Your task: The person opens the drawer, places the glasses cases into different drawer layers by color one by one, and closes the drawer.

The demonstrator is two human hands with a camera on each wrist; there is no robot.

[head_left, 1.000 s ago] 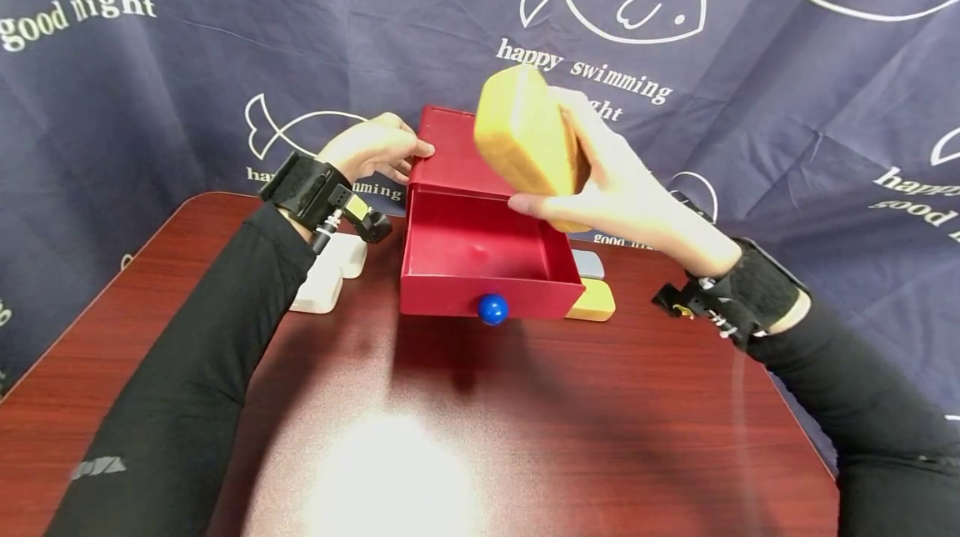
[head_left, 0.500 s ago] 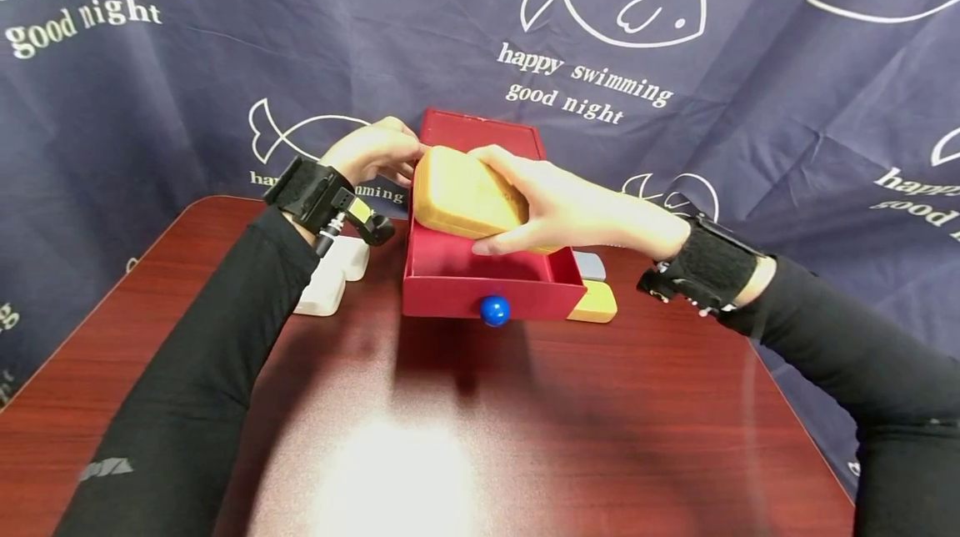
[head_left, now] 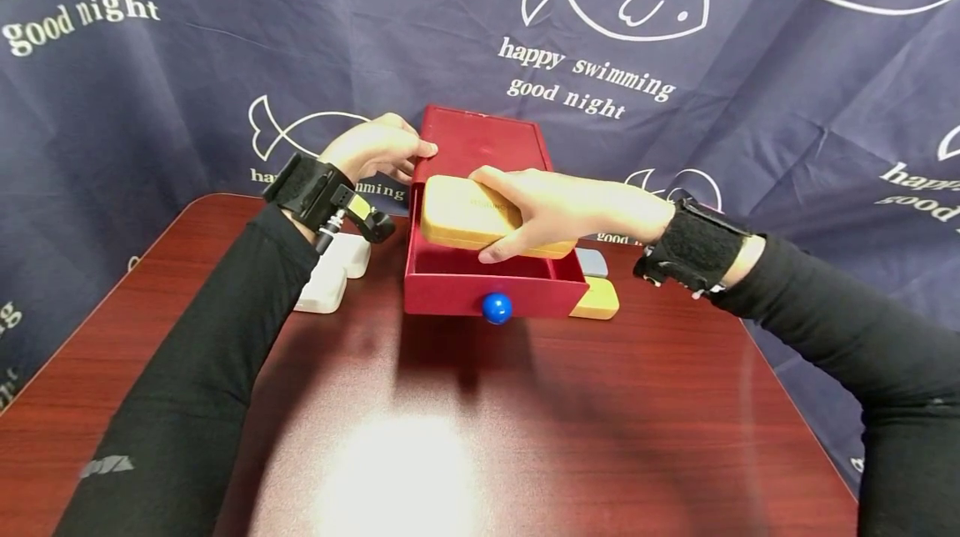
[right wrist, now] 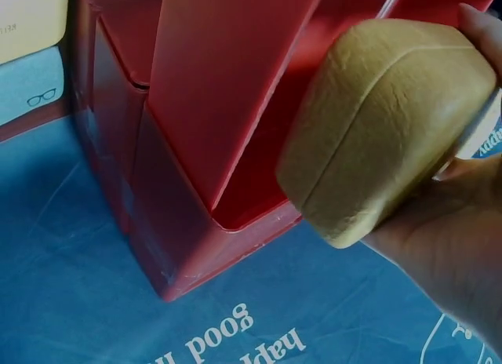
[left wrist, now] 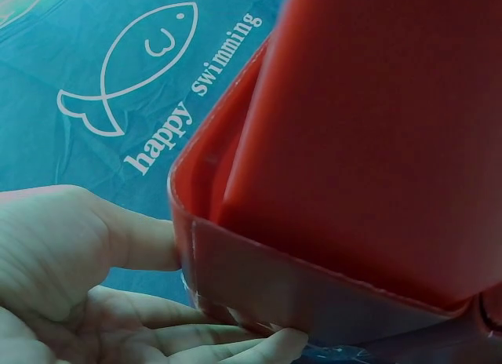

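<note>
A yellow glasses case [head_left: 461, 208] is in my right hand [head_left: 551, 202], thumb on the near side and fingers over the far side. It lies lengthwise over the pulled-out red drawer [head_left: 442, 293], which has a blue knob [head_left: 497, 308]. In the right wrist view, the end of the case [right wrist: 376, 136] is beside the drawer's rim. My left hand [head_left: 377, 149] grips the left side of the red drawer box [head_left: 487, 137], thumb on top. Its thumb and fingers pinch the box's corner in the left wrist view. The case hides part of the drawer's inside.
Two white cases [head_left: 322, 291] lie left of the box on the reddish wooden table [head_left: 600, 420]. To the right are another yellow case [head_left: 597, 300] and a light blue case [head_left: 592, 262] with a glasses symbol. A dark blue printed cloth [head_left: 420, 37] hangs behind.
My right hand has brought the yellow case down and left, from above the box to over the drawer, turning it from tilted to nearly level. The left hand stays on the box.
</note>
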